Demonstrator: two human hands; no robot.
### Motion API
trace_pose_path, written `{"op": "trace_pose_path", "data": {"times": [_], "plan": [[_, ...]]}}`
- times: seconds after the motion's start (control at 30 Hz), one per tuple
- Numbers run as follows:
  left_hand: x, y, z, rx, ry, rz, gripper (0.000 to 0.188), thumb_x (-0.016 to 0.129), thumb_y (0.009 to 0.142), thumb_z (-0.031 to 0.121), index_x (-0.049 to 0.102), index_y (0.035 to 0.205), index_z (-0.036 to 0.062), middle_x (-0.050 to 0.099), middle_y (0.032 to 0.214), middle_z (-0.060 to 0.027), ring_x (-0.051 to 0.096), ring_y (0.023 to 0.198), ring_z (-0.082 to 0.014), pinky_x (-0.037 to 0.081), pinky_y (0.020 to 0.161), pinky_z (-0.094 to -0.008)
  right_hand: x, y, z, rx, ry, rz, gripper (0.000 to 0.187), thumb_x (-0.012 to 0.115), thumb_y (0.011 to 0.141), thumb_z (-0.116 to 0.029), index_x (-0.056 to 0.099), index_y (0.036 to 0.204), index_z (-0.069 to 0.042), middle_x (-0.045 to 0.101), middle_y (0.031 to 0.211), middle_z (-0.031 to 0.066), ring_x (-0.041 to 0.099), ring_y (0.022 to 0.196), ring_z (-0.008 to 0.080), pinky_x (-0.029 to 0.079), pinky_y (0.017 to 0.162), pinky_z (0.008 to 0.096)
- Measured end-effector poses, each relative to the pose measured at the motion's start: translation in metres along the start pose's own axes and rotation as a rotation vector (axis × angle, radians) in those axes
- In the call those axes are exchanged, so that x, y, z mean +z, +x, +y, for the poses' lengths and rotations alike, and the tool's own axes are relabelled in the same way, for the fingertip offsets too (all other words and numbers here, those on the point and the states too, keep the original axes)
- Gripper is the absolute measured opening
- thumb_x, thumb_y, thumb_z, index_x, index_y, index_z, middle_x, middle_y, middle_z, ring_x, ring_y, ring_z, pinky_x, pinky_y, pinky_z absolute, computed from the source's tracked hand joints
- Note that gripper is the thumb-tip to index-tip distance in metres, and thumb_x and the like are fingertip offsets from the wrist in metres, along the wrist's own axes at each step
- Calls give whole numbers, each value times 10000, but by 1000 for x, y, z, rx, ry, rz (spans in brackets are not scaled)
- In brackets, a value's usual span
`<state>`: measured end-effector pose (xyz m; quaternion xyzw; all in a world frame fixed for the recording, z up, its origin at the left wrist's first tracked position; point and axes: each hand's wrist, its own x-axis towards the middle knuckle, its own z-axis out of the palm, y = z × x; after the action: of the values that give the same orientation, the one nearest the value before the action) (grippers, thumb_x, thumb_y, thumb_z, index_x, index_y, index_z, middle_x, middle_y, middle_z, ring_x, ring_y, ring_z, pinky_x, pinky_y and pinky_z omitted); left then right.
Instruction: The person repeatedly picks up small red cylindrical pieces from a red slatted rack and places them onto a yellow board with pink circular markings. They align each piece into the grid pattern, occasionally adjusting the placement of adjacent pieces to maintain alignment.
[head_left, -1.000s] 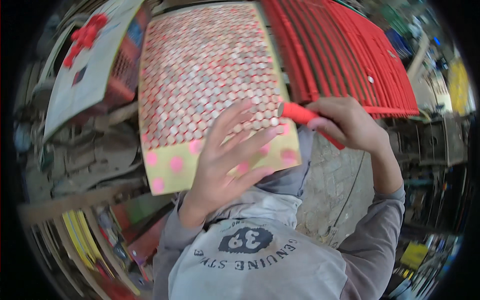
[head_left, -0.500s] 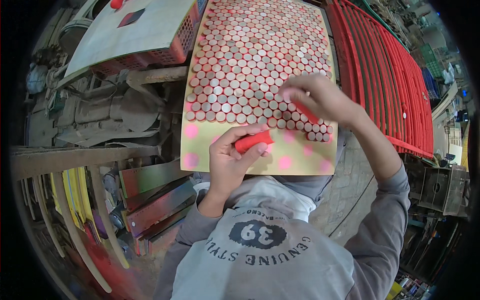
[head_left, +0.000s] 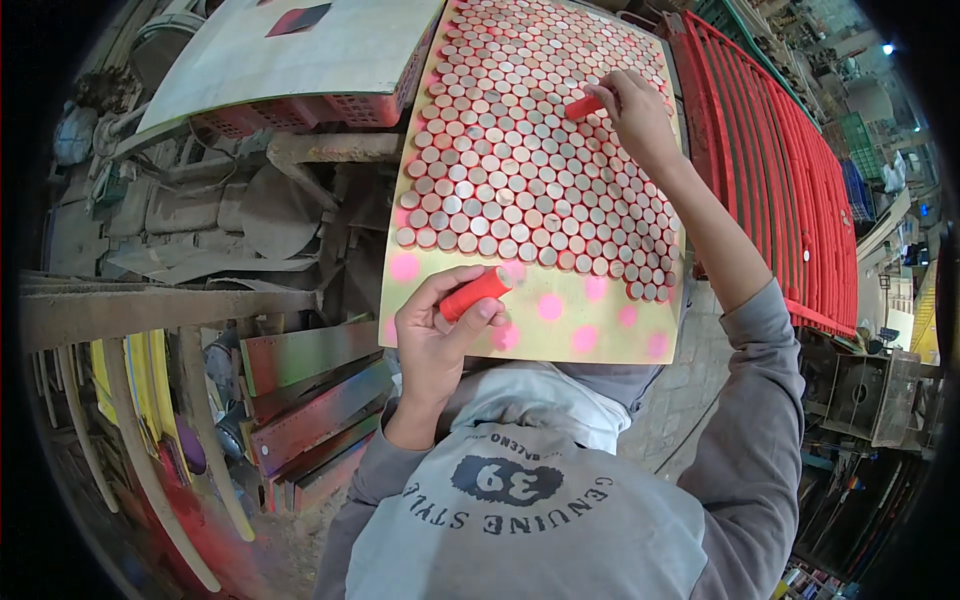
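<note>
My left hand point(head_left: 440, 335) is closed around a red cylinder point(head_left: 470, 295) with a pale round end, just above the near part of a yellow board point(head_left: 560, 350). Farther out, my right hand point(head_left: 637, 118) pinches another red cylinder point(head_left: 583, 107) over the packed rows. Those rows are many upright red cylinders point(head_left: 500, 205) with pale round tops, standing close together on the board. Pink round spots mark the board's near strip. Whether my left palm hides anything more cannot be seen.
Red slatted racks point(head_left: 780, 180) stand to the right of the board. At upper left, a pale panel point(head_left: 290, 60) lies over a red plastic crate point(head_left: 350, 110). A wooden rail point(head_left: 170, 320) and painted planks point(head_left: 310, 355) are at left.
My right hand has moved away from me, over the farther rows, with a red cylinder in its fingers. The left hand has shifted slightly left and nearer. The whole view has shifted a little.
</note>
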<state>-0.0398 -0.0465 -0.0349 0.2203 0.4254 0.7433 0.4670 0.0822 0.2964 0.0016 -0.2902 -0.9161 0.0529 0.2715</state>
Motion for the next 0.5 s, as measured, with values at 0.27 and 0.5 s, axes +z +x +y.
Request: {"op": "trace_pose_path", "data": {"times": [0.27, 0.5], "plan": [[5, 4, -2, -20, -9, -7, 317, 729, 925, -10, 617, 1217, -59, 708, 1027, -141, 704, 848, -175, 596, 816, -331, -3, 12, -6, -68, -193, -89, 311, 619, 1017, -292, 626, 939, 9, 612, 934, 175, 655, 813, 371, 541, 739, 478], [1, 3, -3, -7, -17, -3, 330, 733, 917, -19, 617, 1223, -63, 711, 1039, -147, 714, 878, -182, 596, 825, -329, -10, 17, -5, 14, -178, -165, 343, 614, 1017, -350, 637, 990, -9, 621, 930, 169, 663, 821, 370, 545, 760, 484]]}}
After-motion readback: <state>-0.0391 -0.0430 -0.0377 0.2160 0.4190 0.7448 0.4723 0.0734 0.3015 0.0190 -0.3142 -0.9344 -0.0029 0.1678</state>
